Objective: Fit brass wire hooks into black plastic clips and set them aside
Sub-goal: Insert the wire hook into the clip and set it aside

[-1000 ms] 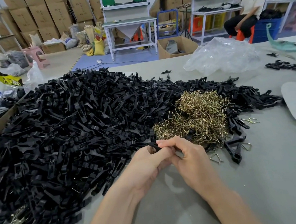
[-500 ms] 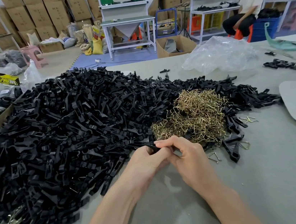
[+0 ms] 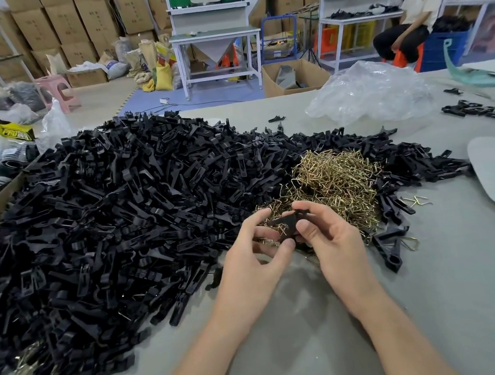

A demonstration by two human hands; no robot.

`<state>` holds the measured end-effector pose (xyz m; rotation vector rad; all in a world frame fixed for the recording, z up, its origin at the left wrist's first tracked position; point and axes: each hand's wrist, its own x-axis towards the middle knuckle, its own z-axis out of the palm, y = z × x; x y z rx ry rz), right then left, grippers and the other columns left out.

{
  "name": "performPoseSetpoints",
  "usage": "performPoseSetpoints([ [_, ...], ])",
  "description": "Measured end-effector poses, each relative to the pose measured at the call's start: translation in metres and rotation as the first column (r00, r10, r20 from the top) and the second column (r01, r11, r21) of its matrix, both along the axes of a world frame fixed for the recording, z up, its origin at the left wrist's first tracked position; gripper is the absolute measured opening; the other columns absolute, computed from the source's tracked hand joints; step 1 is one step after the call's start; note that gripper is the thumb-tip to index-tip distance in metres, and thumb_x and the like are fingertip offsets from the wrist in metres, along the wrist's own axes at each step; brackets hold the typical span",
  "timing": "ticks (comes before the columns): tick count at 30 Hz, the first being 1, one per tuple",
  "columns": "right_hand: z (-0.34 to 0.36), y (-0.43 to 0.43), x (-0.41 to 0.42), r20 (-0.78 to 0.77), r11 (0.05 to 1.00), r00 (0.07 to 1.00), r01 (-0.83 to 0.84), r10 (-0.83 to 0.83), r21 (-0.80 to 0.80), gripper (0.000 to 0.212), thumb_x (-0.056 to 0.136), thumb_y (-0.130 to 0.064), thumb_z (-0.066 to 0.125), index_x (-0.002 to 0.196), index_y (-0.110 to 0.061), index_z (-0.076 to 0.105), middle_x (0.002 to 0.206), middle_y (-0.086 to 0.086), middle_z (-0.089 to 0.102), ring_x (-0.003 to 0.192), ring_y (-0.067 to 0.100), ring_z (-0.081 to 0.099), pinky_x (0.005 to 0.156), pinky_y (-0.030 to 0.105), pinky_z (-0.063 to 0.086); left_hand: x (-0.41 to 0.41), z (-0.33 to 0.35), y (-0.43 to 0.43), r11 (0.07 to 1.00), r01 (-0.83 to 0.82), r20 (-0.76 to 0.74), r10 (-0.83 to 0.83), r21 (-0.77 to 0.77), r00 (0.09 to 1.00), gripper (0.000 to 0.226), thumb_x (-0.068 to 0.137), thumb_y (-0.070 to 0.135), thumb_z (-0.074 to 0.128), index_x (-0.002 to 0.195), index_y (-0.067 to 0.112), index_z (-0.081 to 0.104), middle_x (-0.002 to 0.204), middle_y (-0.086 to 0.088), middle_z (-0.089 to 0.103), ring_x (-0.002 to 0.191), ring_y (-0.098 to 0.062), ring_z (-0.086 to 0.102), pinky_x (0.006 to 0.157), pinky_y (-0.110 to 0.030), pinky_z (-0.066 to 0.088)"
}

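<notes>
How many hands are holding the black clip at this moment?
2. The left hand holds the black clip from its left side; the right hand pinches it from the right.

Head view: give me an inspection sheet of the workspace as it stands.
Surface: grey table, much of it under parts.
Job's things: large black clip pile; brass hook pile at its right side.
Clutter: crumpled clear plastic bag at far right.
Hands: left hand and right hand both pinch the held clip.
Cables: thin cable on the floor beyond the table.
Surroundings: stacked cardboard boxes, white workbench, seated person.
</notes>
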<state>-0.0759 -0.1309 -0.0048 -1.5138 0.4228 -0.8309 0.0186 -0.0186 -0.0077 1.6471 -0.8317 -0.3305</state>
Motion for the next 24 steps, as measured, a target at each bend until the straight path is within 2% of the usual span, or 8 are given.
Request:
performPoseSetpoints([
  [4,0.000,0.001,0.001,0.016,0.997,0.999,-0.044,0.043,0.059,0.037,0.101,-0.007,0.056,0.121,-0.035,0.070,0.108,-0.005,0.076,0.106,0.012,0.070,0.094,0.025,0.055,-0.006,-0.002,0.002,0.988,-0.105,0.257,0.073,0.113,0.964,0.039,0.081,0.052,0.067,0.115,0.047,0.049,0.103,0.024,0.058,0.084,-0.002,0.062,0.067,-0.021,0.052],
  [8,-0.002,0.003,0.004,0.012,0.990,0.996,-0.092,0.092,0.103,0.036,0.101,-0.009,0.056,0.119,-0.036,0.071,0.113,-0.001,0.076,0.111,0.017,0.070,0.098,0.030,0.054,-0.010,0.000,0.001,0.960,-0.233,0.442,0.143,0.156,0.885,0.037,0.082,0.056,0.061,0.114,0.049,0.043,0.100,0.029,0.058,0.087,0.012,0.056,0.066,-0.014,0.045],
  [11,-0.002,0.005,0.004,0.029,0.981,0.989,-0.146,0.143,0.130,0.036,0.101,-0.005,0.055,0.123,-0.030,0.069,0.112,0.000,0.076,0.107,0.017,0.071,0.088,0.020,0.054,-0.011,0.000,0.003,0.953,-0.261,0.435,0.171,0.154,0.884,0.034,0.082,0.055,0.059,0.111,0.049,0.043,0.082,0.028,0.058,0.082,0.013,0.056,0.062,-0.008,0.040],
  [13,-0.002,0.005,0.004,0.049,0.971,0.984,-0.178,0.172,0.158,0.041,0.100,0.002,0.053,0.124,-0.029,0.068,0.114,0.000,0.076,0.107,0.016,0.072,0.087,0.018,0.054,-0.010,-0.001,0.003,0.956,-0.257,0.408,0.180,0.142,0.895,0.032,0.081,0.055,0.058,0.108,0.050,0.041,0.077,0.028,0.059,0.082,0.009,0.057,0.062,-0.008,0.040],
  [15,-0.003,0.005,0.004,0.049,0.972,0.984,-0.178,0.172,0.155,0.046,0.099,0.006,0.053,0.123,-0.030,0.069,0.117,0.000,0.075,0.110,0.020,0.071,0.091,0.022,0.055,-0.010,-0.001,0.003,0.958,-0.253,0.393,0.182,0.137,0.902,0.030,0.081,0.055,0.057,0.105,0.050,0.041,0.075,0.026,0.060,0.080,0.006,0.058,0.063,-0.015,0.043],
  [18,-0.005,0.004,0.004,0.036,0.977,0.988,-0.157,0.153,0.147,0.048,0.099,0.003,0.055,0.122,-0.037,0.071,0.119,0.002,0.074,0.114,0.027,0.069,0.102,0.039,0.053,-0.011,-0.001,0.002,0.966,-0.224,0.350,0.168,0.128,0.922,0.032,0.077,0.062,0.054,0.105,0.051,0.042,0.077,0.026,0.063,0.073,0.001,0.060,0.067,-0.027,0.050],
  [21,-0.005,0.003,0.003,0.059,0.971,0.985,-0.172,0.165,0.168,0.049,0.100,0.001,0.055,0.121,-0.040,0.070,0.119,0.002,0.073,0.113,0.024,0.069,0.101,0.037,0.053,-0.012,0.000,0.002,0.971,-0.210,0.320,0.164,0.115,0.933,0.036,0.074,0.067,0.048,0.106,0.050,0.043,0.078,0.026,0.064,0.068,0.000,0.061,0.066,-0.029,0.052],
  [24,-0.003,0.002,0.003,0.106,0.952,0.977,-0.205,0.185,0.226,0.048,0.100,0.001,0.055,0.123,-0.039,0.070,0.118,0.008,0.072,0.112,0.027,0.069,0.099,0.037,0.054,-0.016,-0.001,0.001,0.977,-0.190,0.290,0.154,0.100,0.944,0.035,0.075,0.066,0.049,0.104,0.048,0.042,0.083,0.032,0.063,0.065,-0.001,0.062,0.061,-0.027,0.050],
])
